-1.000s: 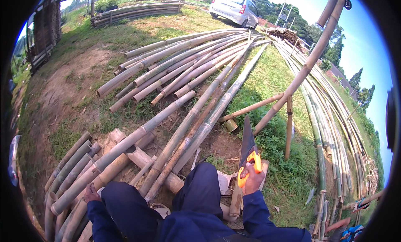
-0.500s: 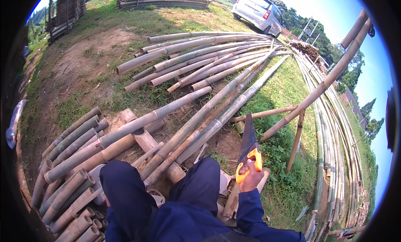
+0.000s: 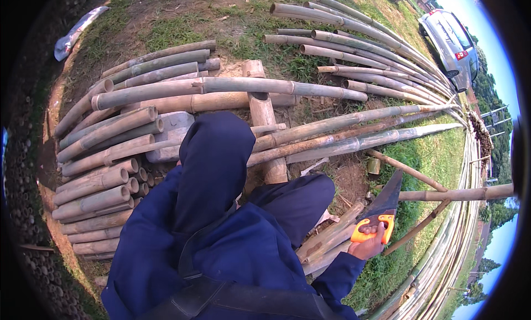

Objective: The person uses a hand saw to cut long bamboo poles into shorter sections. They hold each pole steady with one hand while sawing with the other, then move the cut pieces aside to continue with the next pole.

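Note:
My right hand [image 3: 369, 244] is closed around the orange handle of a handsaw [image 3: 385, 197]. Its dark blade points up and away, tilted a little to the right, touching no bamboo that I can make out. My left arm [image 3: 145, 209] reaches toward my bent knee; only a sliver of the left hand shows beside the knee, its fingers hidden. Ahead of my knees a long bamboo pole [image 3: 238, 86] lies across a thick bamboo crosspiece [image 3: 262, 113]. To the left, cut bamboo lengths [image 3: 94, 182] are piled, several with open ends toward me.
Long bamboo poles [image 3: 381, 54] fan out over the grass ahead. Three more poles [image 3: 354, 135] run off to the right from the crosspiece. A propped bamboo rail [image 3: 459, 194] stands beyond the saw. A silver car [image 3: 451, 41] is parked at the far right. Split bamboo pieces [image 3: 332, 234] lie beside my right knee.
My view has swung to the left, so the cut bamboo pile shows more fully and the car sits farther right. The right hand still grips the saw, whose blade now leans rightward.

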{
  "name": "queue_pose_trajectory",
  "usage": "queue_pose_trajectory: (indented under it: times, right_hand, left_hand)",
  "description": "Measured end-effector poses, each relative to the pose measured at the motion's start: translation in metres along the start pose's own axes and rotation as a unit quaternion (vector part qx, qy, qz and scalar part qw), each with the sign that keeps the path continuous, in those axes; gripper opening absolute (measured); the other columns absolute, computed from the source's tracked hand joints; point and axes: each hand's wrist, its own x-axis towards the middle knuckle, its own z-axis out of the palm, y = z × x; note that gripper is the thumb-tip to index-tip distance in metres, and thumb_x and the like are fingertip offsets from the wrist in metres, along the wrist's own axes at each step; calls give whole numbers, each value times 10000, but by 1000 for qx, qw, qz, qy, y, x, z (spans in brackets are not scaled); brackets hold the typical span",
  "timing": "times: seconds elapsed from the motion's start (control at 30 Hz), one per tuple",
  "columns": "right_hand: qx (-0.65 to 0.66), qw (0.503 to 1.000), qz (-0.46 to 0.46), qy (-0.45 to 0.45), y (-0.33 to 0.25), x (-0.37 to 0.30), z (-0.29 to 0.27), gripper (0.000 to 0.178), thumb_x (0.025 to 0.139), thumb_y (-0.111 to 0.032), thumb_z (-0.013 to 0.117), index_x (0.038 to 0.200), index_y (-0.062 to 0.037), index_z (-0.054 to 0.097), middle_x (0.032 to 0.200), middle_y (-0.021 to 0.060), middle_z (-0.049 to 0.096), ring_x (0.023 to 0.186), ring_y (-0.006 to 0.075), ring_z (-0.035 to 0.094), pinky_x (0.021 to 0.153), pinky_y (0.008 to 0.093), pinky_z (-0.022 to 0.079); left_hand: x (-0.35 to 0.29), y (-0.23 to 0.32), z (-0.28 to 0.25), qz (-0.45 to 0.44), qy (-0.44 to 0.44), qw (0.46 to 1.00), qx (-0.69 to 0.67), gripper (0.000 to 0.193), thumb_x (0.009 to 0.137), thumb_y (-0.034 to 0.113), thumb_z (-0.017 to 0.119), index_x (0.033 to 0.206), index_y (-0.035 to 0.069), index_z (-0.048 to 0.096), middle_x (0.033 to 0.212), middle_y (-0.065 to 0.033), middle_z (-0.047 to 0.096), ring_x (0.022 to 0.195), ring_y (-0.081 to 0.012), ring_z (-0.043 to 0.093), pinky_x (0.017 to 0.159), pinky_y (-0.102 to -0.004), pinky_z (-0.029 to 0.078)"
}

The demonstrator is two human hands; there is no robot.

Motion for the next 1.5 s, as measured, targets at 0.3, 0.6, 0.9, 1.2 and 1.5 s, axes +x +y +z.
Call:
queue_pose_trajectory:
  times: [0.3, 0.6, 0.9, 1.2, 1.5]
  right_hand:
    - [-49, 998, -9, -32, -7, 0, 6, 252, 1005, -177, 627, 805, -101, 495, 656, -27, 409, 551, 94, 432, 541, 252, 412]
    - [-62, 997, -9, -33, -9, -7, 22, 268, 1014, -169, 604, 776, -110, 497, 669, -26, 444, 548, 98, 450, 550, 247, 417]
    - [-67, 996, 3, -66, 1, 3, 14, 253, 996, -151, 634, 783, -93, 508, 656, -26, 425, 545, 94, 450, 541, 240, 411]
    - [-57, 996, 11, -65, 4, 5, 21, 270, 1006, -172, 622, 761, -121, 523, 639, -45, 425, 524, 78, 439, 521, 229, 413]
    - [-43, 997, 39, -54, 10, -24, 40, 242, 1014, -174, 603, 800, -105, 515, 627, -41, 437, 525, 63, 452, 520, 212, 420]
  left_hand:
    - [-19, -11, 1, -24, 36, 999, 25, 503, 877, 349, 689, 1328, 163, 566, 1247, -110, 586, 1223, -308, 567, 992, -467, 441]
    - [22, -47, 16, -21, 113, 987, 116, 514, 868, 349, 698, 1328, 166, 559, 1259, -107, 580, 1229, -302, 563, 1005, -469, 432]
    - [21, -84, 6, -87, -282, 932, 213, 290, 917, 319, 579, 1189, 223, 554, 1111, -88, 691, 1093, -310, 668, 1001, -472, 424]
    - [44, -69, -62, -54, -192, 944, 263, 317, 893, 307, 632, 1199, 273, 556, 912, -107, 680, 831, -354, 723, 689, -488, 555]
    - [164, -105, -187, 138, -91, 940, 299, 642, 869, 743, 556, 991, 117, 618, 859, -96, 638, 847, -328, 681, 750, -458, 543]
